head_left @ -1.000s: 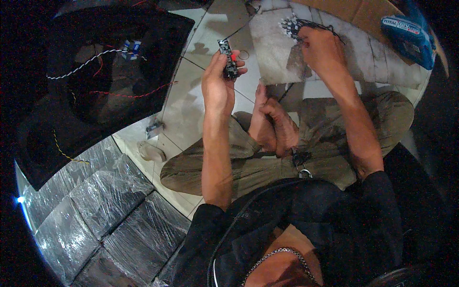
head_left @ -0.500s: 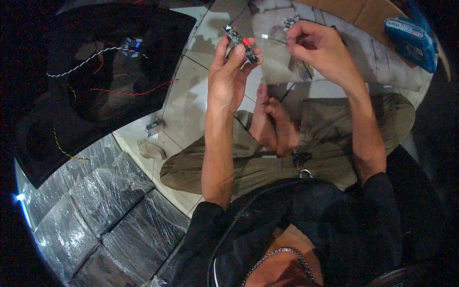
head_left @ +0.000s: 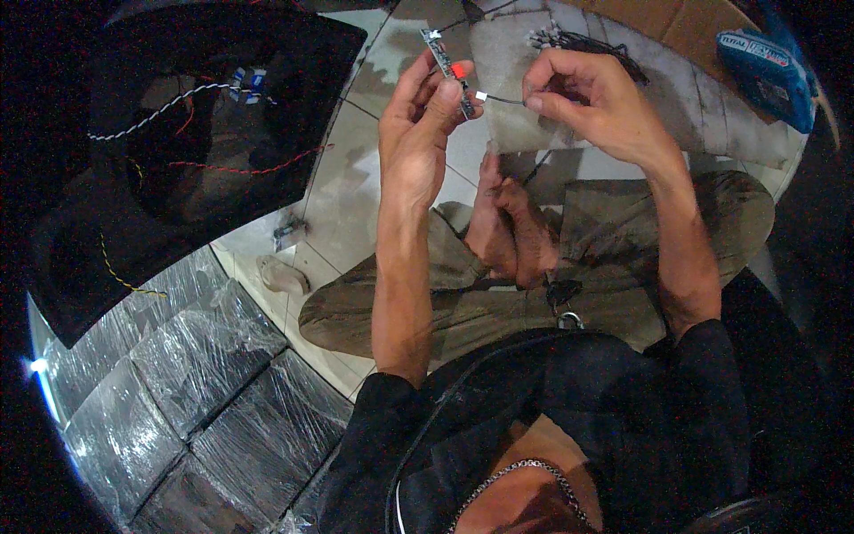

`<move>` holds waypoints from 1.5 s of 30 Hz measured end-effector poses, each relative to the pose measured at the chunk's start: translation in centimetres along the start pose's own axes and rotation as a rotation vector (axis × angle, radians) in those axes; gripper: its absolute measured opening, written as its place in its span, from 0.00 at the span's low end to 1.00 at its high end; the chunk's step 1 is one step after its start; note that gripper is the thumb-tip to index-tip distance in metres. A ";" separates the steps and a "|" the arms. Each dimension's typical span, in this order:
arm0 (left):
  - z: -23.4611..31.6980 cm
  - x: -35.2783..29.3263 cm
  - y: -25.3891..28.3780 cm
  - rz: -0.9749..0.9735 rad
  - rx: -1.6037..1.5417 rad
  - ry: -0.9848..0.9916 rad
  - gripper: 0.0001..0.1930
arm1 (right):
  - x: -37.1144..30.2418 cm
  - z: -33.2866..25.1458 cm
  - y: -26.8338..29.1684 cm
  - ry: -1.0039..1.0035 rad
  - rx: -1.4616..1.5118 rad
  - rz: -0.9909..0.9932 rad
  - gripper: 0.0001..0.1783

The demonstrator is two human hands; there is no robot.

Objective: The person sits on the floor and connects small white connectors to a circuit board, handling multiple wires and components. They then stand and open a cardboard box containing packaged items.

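My left hand (head_left: 425, 125) grips a narrow green circuit board (head_left: 443, 58) between thumb and fingers, tilted nearly upright. A red block sits on the board's face, and a white connector shows at its top end, where a dark cable leads away upward. My right hand (head_left: 594, 100) pinches a thin dark cable (head_left: 507, 101) that ends in a small white plug (head_left: 481, 95). That plug points left, close beside the board's lower end; whether it touches the board I cannot tell. Behind my right hand lies a bundle of black cables (head_left: 614, 55) with pale plugs.
Left, a black panel (head_left: 294, 53) carries twisted wires (head_left: 240, 169) and a blue-and-white part (head_left: 247, 86). Plastic-wrapped black blocks (head_left: 240, 392) stand at lower left. A blue pack (head_left: 765, 84) lies far right, near cardboard (head_left: 676, 22). My crossed legs (head_left: 391, 316) rest on the tiles.
The right hand has brought the cable's white plug left and down, close to the board. The left hand has turned the board more upright and shifted slightly left. Behind, the cable bundle shows more.
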State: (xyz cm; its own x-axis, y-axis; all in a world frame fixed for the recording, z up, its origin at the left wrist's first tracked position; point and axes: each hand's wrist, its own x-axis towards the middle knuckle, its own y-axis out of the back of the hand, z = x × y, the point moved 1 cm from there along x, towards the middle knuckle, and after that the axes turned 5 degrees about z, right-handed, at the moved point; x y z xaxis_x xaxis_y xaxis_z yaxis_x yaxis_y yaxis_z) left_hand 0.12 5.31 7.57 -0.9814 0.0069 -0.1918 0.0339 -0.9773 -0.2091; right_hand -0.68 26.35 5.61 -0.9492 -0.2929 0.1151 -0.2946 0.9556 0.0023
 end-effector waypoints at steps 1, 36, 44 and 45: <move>0.0 0.0 0.0 0.001 0.011 -0.004 0.28 | 0.0 0.0 0.0 -0.013 0.003 -0.015 0.05; -0.2 0.0 -0.3 -0.093 0.216 0.070 0.32 | 0.1 0.8 0.3 -0.089 0.097 -0.166 0.06; -0.8 -0.2 -0.9 -0.030 0.118 0.117 0.31 | 0.2 0.9 -1.2 -0.025 0.036 -0.097 0.07; -0.8 -0.2 -1.0 -0.020 0.129 0.118 0.31 | 0.2 0.8 -1.2 -0.032 0.024 -0.094 0.07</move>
State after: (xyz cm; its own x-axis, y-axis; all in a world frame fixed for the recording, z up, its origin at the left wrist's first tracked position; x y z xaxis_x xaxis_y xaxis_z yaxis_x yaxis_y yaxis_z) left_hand 0.46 6.42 7.06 -0.9525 0.0444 -0.3012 -0.0178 -0.9957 -0.0906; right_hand -0.60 25.15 4.81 -0.9200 -0.3829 0.0836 -0.3851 0.9228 -0.0121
